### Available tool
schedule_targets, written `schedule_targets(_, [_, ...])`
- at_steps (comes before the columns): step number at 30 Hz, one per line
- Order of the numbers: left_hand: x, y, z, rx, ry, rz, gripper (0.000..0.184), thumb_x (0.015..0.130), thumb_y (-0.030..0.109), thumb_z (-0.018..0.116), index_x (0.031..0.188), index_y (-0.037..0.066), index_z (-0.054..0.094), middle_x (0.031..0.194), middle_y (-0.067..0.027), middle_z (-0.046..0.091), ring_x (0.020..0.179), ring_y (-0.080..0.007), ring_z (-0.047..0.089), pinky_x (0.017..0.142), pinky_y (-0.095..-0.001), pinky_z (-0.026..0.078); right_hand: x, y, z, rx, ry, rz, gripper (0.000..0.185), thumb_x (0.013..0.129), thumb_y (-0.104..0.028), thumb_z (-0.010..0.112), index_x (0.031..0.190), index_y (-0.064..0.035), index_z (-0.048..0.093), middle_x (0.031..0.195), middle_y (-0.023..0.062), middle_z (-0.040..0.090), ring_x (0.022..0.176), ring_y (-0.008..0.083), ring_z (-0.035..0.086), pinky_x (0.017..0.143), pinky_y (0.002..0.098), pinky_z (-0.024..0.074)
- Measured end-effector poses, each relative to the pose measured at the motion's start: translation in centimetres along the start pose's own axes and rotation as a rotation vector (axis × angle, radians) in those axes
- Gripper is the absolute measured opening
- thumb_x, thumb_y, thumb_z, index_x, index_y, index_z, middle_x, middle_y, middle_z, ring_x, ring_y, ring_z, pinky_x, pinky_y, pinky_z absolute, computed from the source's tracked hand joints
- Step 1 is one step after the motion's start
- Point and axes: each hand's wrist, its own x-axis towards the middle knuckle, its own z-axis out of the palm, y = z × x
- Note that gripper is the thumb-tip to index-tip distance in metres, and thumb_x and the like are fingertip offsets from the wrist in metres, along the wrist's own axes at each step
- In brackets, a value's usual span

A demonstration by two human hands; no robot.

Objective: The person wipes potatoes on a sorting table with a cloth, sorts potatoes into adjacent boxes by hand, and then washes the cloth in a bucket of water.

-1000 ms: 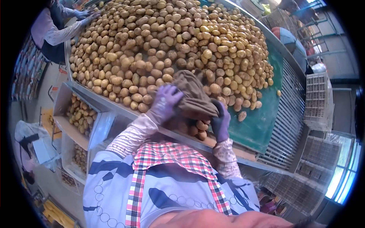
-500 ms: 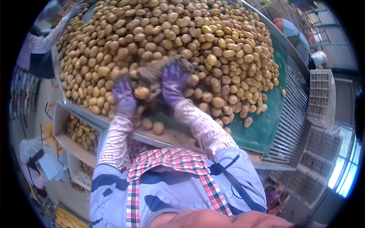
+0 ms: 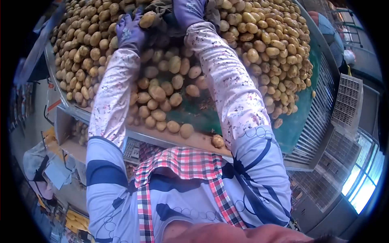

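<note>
My left hand (image 3: 130, 32), in a purple glove, lies on the potato pile (image 3: 87, 44) with its fingers stretched out and apart. Just beside its fingertips is a single potato (image 3: 147, 19), close to a crumpled brown cloth (image 3: 164, 8). My right hand (image 3: 189, 10), gloved in purple too, rests against that cloth at the top edge of the view. Its fingers are cut off there, so whether they grip the cloth is hidden. Between my forearms, loose potatoes (image 3: 158, 93) lie on the green table surface (image 3: 198, 115).
A slatted metal grate (image 3: 314, 115) borders the table on the right, with plastic crates (image 3: 347, 99) beyond it. A box holding potatoes (image 3: 67, 129) stands below the left edge. A person's patterned sleeve (image 3: 330, 30) shows at the upper right.
Both my hands have moved forward, away from my body, and the brown cloth has shifted the same way. More potatoes and bare green surface now show between my forearms.
</note>
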Motion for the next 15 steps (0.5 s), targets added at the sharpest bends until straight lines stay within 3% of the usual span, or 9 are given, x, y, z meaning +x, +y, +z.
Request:
schedule_targets(2, [-2.7, 0.3, -1.4, -0.006, -0.066, 0.034, 0.068, 0.075, 0.039, 0.065, 0.138, 0.025, 0.043, 0.138, -0.0192, 0.041, 0.128, -0.0390, 0.038, 0.105, -0.0456, 0.031, -1.3, 0.1, 4.3, 0.040, 0.364, -0.010, 0.032, 0.082, -0.017, 0.050, 0.113, -0.0105, 0.055, 0.115, 0.0146, 0.053, 0.114, 0.0328, 0.047, 0.098, 0.0674, 0.0251])
schedule_targets(4, [-6.1, -0.4, -0.4, -0.228, -0.071, 0.088, 0.069, 0.071, 0.016, 0.065, 0.136, 0.023, 0.045, 0.137, -0.0173, 0.042, 0.126, -0.0397, 0.040, 0.101, -0.0469, 0.036, -7.1, -1.0, 4.4, -0.106, 0.294, -0.043, 0.027, 0.082, -0.014, 0.051, 0.108, -0.0135, 0.055, 0.105, 0.0053, 0.056, 0.108, 0.0250, 0.050, 0.099, 0.0646, 0.0266])
schedule_targets(6, [-11.4, -0.1, -3.0, -0.172, 0.020, 0.176, 0.064, 0.076, 0.015, 0.061, 0.137, 0.022, 0.043, 0.134, -0.0115, 0.046, 0.124, -0.0369, 0.041, 0.102, -0.0436, 0.037, -13.6, -1.8, 3.9, 0.014, 0.310, -0.023, 0.019, 0.081, -0.014, 0.051, 0.099, -0.0140, 0.056, 0.101, 0.0039, 0.056, 0.104, 0.0224, 0.051, 0.096, 0.0571, 0.0314])
schedule_targets(7, [-13.3, -1.1, -2.5, -0.372, 0.126, 0.277, 0.060, 0.079, 0.014, 0.056, 0.137, 0.020, 0.042, 0.127, -0.0117, 0.050, 0.121, -0.0358, 0.043, 0.099, -0.0432, 0.039, -16.2, -2.0, 2.5, 0.024, 0.252, -0.020, 0.017, 0.080, -0.015, 0.051, 0.096, -0.0145, 0.056, 0.098, 0.0035, 0.056, 0.102, 0.0234, 0.052, 0.092, 0.0519, 0.0350])
schedule_targets(8, [-15.7, -1.4, -3.9, -0.587, 0.049, 0.305, 0.056, 0.079, 0.009, 0.057, 0.134, 0.011, 0.047, 0.127, -0.0157, 0.051, 0.119, -0.0378, 0.046, 0.103, -0.0457, 0.034, -18.8, -2.3, 1.0, 0.037, 0.228, -0.040, 0.014, 0.080, -0.016, 0.052, 0.093, -0.0150, 0.055, 0.097, 0.0037, 0.056, 0.099, 0.0243, 0.053, 0.089, 0.0479, 0.0368])
schedule_targets(10, [-20.0, -1.7, -6.9, -0.556, -0.109, 0.217, 0.052, 0.079, 0.013, 0.056, 0.131, 0.013, 0.048, 0.118, -0.0159, 0.053, 0.110, -0.0364, 0.049, 0.092, -0.0441, 0.041, -23.6, -2.1, -1.0, 0.156, 0.199, -0.076, 0.015, 0.076, -0.017, 0.055, 0.090, -0.0139, 0.057, 0.093, 0.0045, 0.056, 0.096, 0.0244, 0.053, 0.086, 0.0458, 0.0368])
schedule_targets(11, [-22.8, -3.9, -3.5, -0.179, -0.147, 0.215, 0.063, 0.077, 0.017, 0.063, 0.137, 0.009, 0.044, 0.135, -0.0238, 0.044, 0.123, -0.0400, 0.043, 0.103, -0.0459, 0.033, -25.6, -1.4, -1.1, 0.180, 0.179, -0.113, 0.015, 0.074, -0.020, 0.057, 0.088, -0.0140, 0.056, 0.090, 0.0048, 0.056, 0.093, 0.0243, 0.054, 0.086, 0.0446, 0.0367])
schedule_targets(14, [-26.7, -0.6, -7.7, -0.019, -0.316, 0.187, 0.076, 0.071, 0.030, 0.068, 0.139, 0.009, 0.042, 0.140, -0.0236, 0.036, 0.128, -0.0416, 0.035, 0.106, -0.0484, 0.026, -31.1, -0.1, -5.3, 0.283, 0.105, -0.170, 0.018, 0.074, -0.021, 0.059, 0.088, -0.0108, 0.058, 0.086, 0.0081, 0.058, 0.088, 0.0261, 0.057, 0.079, 0.0380, 0.0425])
schedule_targets(15, [-27.5, 1.1, -8.8, -0.069, -0.315, 0.158, 0.080, 0.070, 0.034, 0.070, 0.140, 0.010, 0.039, 0.141, -0.0244, 0.034, 0.129, -0.0414, 0.033, 0.107, -0.0484, 0.025, -32.7, 1.3, -5.6, 0.510, 0.108, -0.017, 0.020, 0.073, -0.018, 0.060, 0.090, -0.0082, 0.059, 0.087, 0.0095, 0.059, 0.086, 0.0265, 0.058, 0.079, 0.0370, 0.0439])
